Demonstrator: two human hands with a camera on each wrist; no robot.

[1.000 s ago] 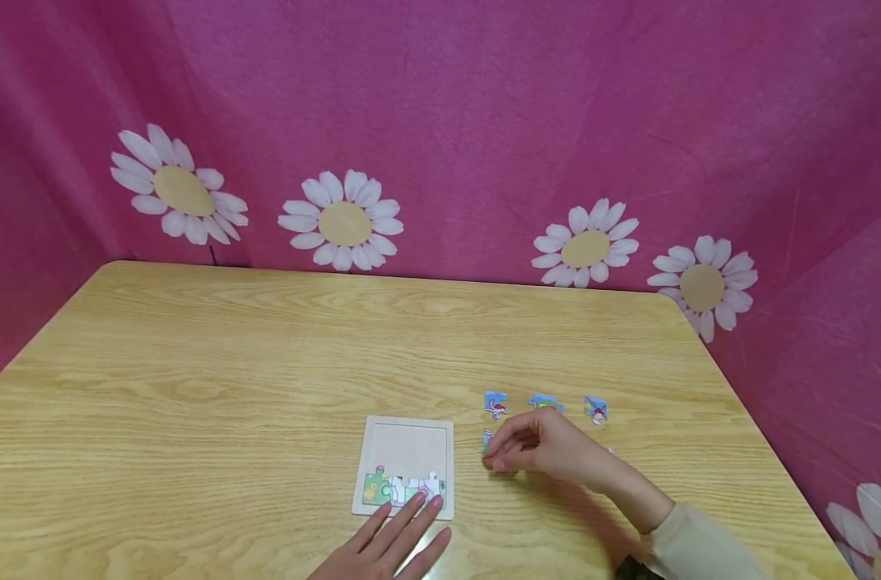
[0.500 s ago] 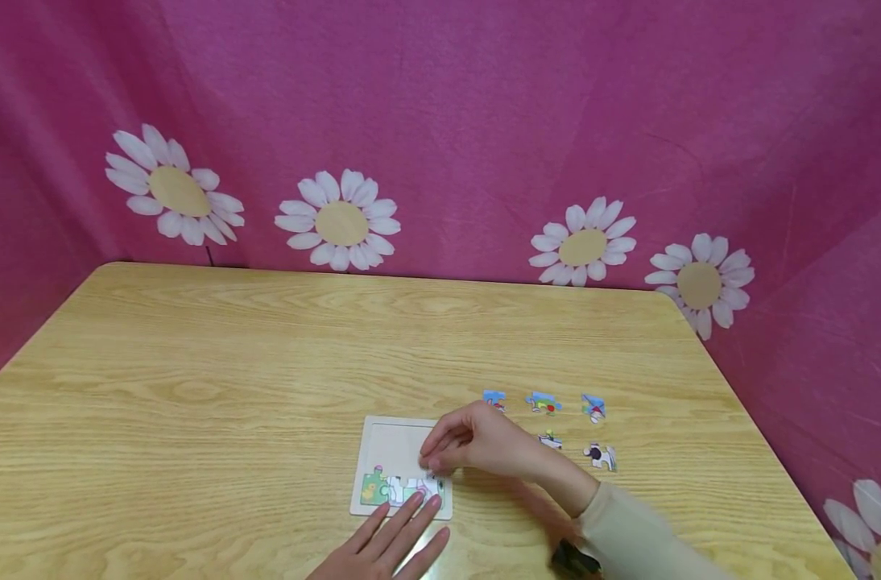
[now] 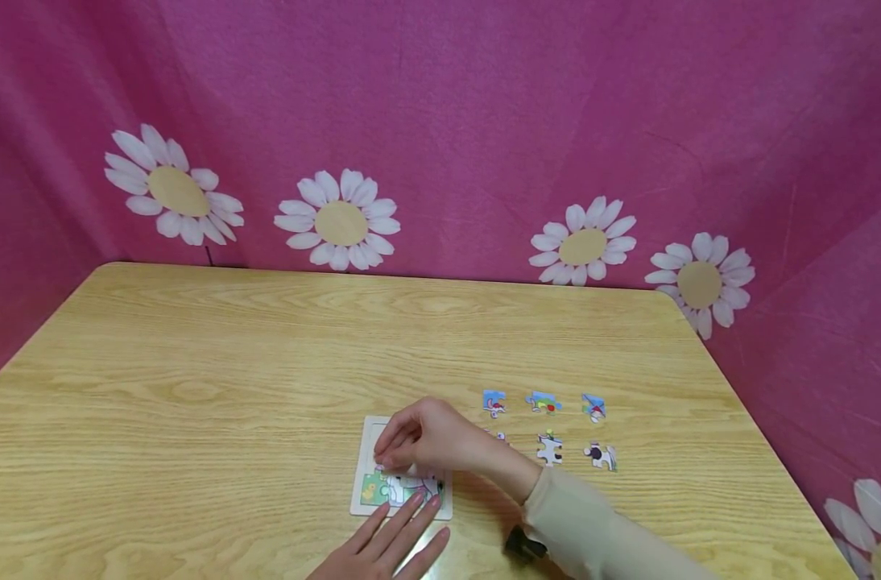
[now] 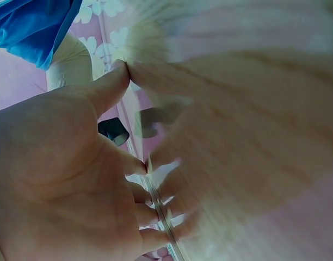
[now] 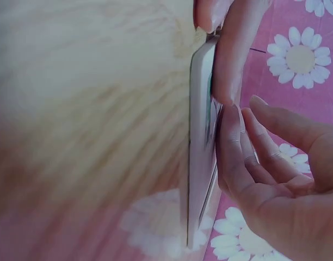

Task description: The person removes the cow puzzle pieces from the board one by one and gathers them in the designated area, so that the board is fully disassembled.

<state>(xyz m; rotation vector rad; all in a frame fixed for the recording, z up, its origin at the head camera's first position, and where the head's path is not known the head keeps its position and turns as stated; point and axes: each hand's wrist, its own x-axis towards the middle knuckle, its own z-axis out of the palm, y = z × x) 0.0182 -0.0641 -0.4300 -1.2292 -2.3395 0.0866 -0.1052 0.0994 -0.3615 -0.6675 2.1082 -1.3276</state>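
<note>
My left hand (image 3: 390,541) lies with fingers spread and straight, fingertips on the lower edge of a square puzzle board (image 3: 361,451). A row of fitted puzzle pieces fills the board's bottom, among them a green piece with a yellow duck (image 3: 371,489). Over the board's upper left, my right hand (image 3: 429,435) pinches a small puzzle piece that its fingertips mostly hide. In the right wrist view the board (image 5: 196,141) appears edge-on, with the right hand's fingers (image 5: 234,157) down at its surface. The left wrist view shows the left palm (image 4: 68,179) above the glossy table.
To the board's right lie loose puzzle pieces in two rows: a blue one with red (image 3: 494,403), a blue-green one (image 3: 543,402), a blue corner (image 3: 593,407), a white one (image 3: 549,449) and a black-and-white one (image 3: 601,457). A pink flowered curtain (image 3: 455,121) hangs behind the wooden table (image 3: 230,387).
My right hand has moved left from the loose pieces to the board's upper left, carrying a puzzle piece. The left hand has stayed at the board's lower edge.
</note>
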